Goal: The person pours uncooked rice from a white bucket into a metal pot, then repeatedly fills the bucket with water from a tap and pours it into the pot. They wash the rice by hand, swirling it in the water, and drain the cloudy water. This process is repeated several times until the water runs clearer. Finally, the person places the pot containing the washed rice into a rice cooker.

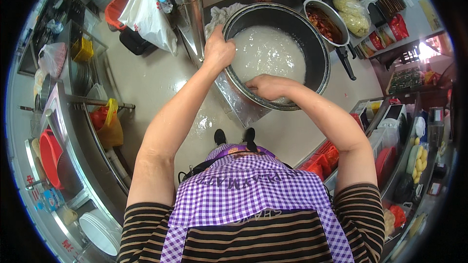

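Note:
A large round dark pot (317, 49) stands on a metal work surface in front of me, with cloudy whitish water and pale grains, probably rice, inside. My left hand (219, 49) grips the pot's rim at its left side. Inside the pot, at the near side, is my right hand (268, 87), its fingers curled and the fingertips partly hidden in the cloudy liquid; whether they hold anything does not show. A crumpled towel (221, 15) lies against the pot's far left edge.
Right of the pot is a long-handled saucepan (329, 25) with reddish-brown food, beside bagged noodles (351, 14). A metal post (193, 14) rises at the left, near a hanging white plastic bag (148, 16). Steel counter (78, 146) lies far left; red baskets (321, 160) are at right.

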The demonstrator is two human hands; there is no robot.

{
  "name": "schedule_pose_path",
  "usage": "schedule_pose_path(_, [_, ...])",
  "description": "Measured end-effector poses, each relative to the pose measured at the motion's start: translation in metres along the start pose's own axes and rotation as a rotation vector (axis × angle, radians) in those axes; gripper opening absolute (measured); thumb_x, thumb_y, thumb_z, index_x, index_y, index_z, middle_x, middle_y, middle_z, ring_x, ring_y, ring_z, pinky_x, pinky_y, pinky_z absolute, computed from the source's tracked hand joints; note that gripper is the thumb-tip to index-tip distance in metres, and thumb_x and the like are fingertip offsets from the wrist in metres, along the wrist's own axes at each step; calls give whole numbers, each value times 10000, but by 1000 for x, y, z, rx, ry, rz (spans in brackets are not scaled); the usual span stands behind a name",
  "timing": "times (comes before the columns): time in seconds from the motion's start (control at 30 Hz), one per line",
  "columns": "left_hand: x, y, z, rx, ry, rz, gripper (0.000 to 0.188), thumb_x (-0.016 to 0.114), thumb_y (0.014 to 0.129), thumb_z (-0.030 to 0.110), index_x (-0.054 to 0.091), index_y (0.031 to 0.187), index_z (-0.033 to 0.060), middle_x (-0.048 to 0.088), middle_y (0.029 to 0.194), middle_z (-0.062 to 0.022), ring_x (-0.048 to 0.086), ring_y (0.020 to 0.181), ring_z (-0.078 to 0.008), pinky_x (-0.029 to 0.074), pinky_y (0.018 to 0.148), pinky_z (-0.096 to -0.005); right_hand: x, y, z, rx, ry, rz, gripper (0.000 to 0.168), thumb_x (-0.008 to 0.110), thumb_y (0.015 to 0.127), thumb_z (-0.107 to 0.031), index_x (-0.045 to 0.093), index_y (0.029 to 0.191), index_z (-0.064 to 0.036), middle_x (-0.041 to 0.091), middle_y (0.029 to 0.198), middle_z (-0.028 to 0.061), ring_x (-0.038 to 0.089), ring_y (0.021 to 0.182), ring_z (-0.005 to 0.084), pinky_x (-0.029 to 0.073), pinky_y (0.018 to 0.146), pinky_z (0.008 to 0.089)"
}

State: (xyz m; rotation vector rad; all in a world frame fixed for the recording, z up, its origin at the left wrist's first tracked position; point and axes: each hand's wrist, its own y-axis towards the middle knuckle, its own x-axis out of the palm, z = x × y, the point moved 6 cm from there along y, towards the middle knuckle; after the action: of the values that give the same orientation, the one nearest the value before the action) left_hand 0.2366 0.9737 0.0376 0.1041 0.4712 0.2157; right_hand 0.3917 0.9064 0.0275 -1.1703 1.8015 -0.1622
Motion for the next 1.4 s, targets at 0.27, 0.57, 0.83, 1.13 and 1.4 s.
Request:
schedule_pose_path(0.27, [0,-1,3,4,-26,-10,481,555,786,120,509,1241,-28,614,1082,-313,577,1062,-449,439,937,-433,-18,25,-14,-32,115,204,373,550,855,-148,600,1201,-17,655,1100,203,613,1034,350,459,914,387])
schedule_pose_path(0.57, [-2,1,-3,-24,-36,-5,474,558,792,123,510,1240,-27,618,1095,-296,577,1068,-439,441,934,-433,-29,16,-6,-31,-59,324,285,567,871,-285,693,1026,-82,679,1009,141,616,1012,331,479,868,425])
schedule_pose_path(0.83, [-2,-4,6,-37,-75,-24,480,566,789,132,518,1240,-28,614,1118,-290,579,1084,-423,437,950,-419,-35,-108,6,25,-243,622,247,612,860,-333,719,854,-110,683,969,65,586,1048,305,439,885,462])
schedule_pose_path(1.13, [6,3,-17,-77,-133,-30,497,584,795,141,511,1257,-25,627,1116,-269,588,1088,-396,432,955,-395,-41,-166,110,248,182,1251,674,678,814,-141,376,1408,-46,449,1392,181,475,1238,338,377,1039,415])
schedule_pose_path(1.4, [2,2,-6,-100,-107,-25,501,593,790,124,517,1261,-26,637,1101,-250,611,1049,-341,447,926,-378,-29,-128,152,-11,1500,997,593,644,810,-22,422,1361,-26,599,1203,106,592,1060,207,473,933,332])
